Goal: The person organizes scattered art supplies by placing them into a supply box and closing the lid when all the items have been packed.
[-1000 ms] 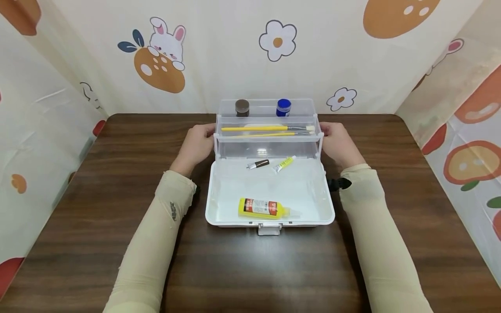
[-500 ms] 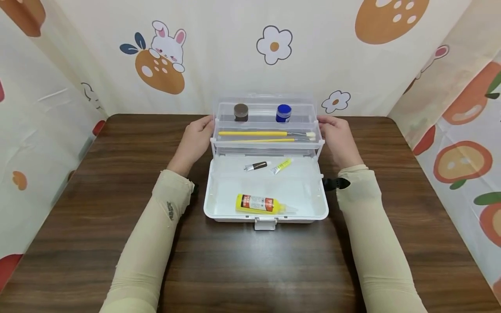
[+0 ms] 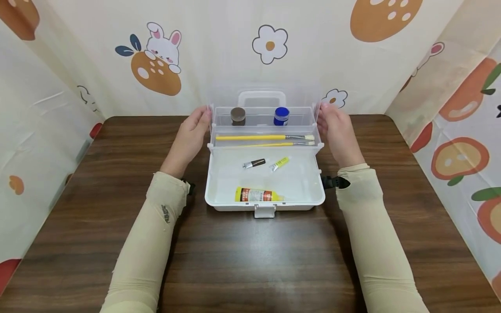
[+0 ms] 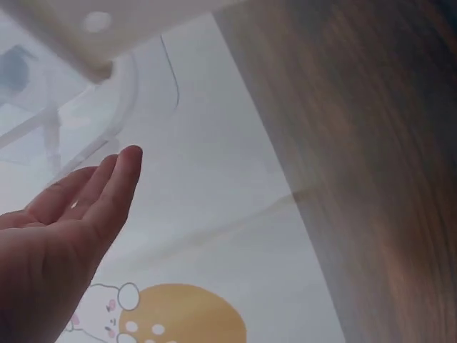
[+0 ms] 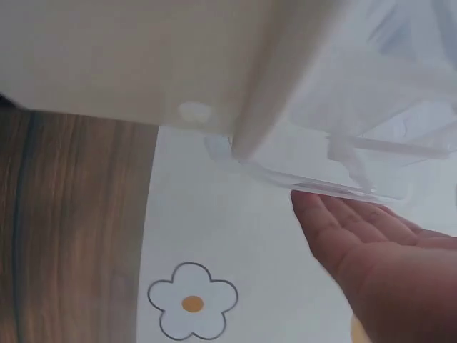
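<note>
A white plastic art box (image 3: 211,182) with a clear lid (image 3: 301,93) and clear fold-out trays (image 3: 266,148) stands on the table. My left hand (image 3: 192,132) is at the lid's left side edge, and its fingers look straight in the left wrist view. At the right side edge is my right hand (image 3: 335,130); the right wrist view shows its straight fingers touching the clear lid. Two yellow-handled paintbrushes (image 3: 250,137) lie in the lower tray. A brown paint jar (image 3: 238,116) and a blue paint jar (image 3: 281,116) stand in the upper one.
In the white base lie a yellow glue bottle (image 3: 255,194), a dark paint tube (image 3: 254,163) and a yellow paint tube (image 3: 279,164). A latch (image 3: 265,211) hangs at the front. The brown wooden table (image 3: 250,261) meets a patterned cloth (image 3: 223,43) at the back.
The clear lid has swung up from behind the trays, and its handle now shows. Both hands have risen with it. The trays have folded down and forward over the base.
</note>
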Tool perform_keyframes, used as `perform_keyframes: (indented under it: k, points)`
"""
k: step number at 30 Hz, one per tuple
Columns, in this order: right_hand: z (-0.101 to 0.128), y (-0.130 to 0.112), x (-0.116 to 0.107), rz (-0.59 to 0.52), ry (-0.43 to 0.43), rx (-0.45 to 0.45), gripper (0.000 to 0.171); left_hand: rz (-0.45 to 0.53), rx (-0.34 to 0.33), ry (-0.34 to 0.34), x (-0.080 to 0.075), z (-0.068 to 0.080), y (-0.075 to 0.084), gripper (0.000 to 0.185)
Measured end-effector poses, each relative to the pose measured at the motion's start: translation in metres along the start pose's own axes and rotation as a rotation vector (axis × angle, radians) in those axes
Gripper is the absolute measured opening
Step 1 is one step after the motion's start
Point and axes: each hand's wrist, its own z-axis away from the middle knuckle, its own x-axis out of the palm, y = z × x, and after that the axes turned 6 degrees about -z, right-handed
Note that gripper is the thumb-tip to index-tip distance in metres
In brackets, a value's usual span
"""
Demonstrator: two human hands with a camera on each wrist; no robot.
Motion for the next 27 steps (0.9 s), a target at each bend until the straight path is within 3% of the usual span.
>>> perform_keyframes:
  k: [6, 11, 14, 20, 23, 27]
  points:
    - [0.004, -0.009, 0.000, 0.042, -0.039, -0.059, 0.057, 0.037, 0.077, 0.006, -0.001, 0.001, 0.008, 0.051]
    - [0.006, -0.018, 0.000, -0.025, -0.061, -0.025, 0.053, 0.056, 0.079, 0.020, 0.000, 0.003, 0.014, 0.048]
    - [0.008, -0.025, 0.001, -0.065, -0.056, 0.007, 0.053, 0.021, 0.060, 0.045, 0.000, 0.006, 0.021, 0.050]
    - [0.012, -0.036, 0.003, -0.028, -0.045, 0.055, 0.065, -0.010, 0.057, 0.071, 0.003, 0.012, 0.036, 0.059]
    - [0.015, -0.039, 0.005, -0.004, -0.046, 0.070, 0.069, -0.080, 0.042, 0.092, 0.005, 0.015, 0.042, 0.063]
    - [0.019, -0.042, 0.009, 0.035, -0.036, 0.077, 0.071, -0.167, 0.085, 0.137, 0.007, 0.017, 0.046, 0.060]
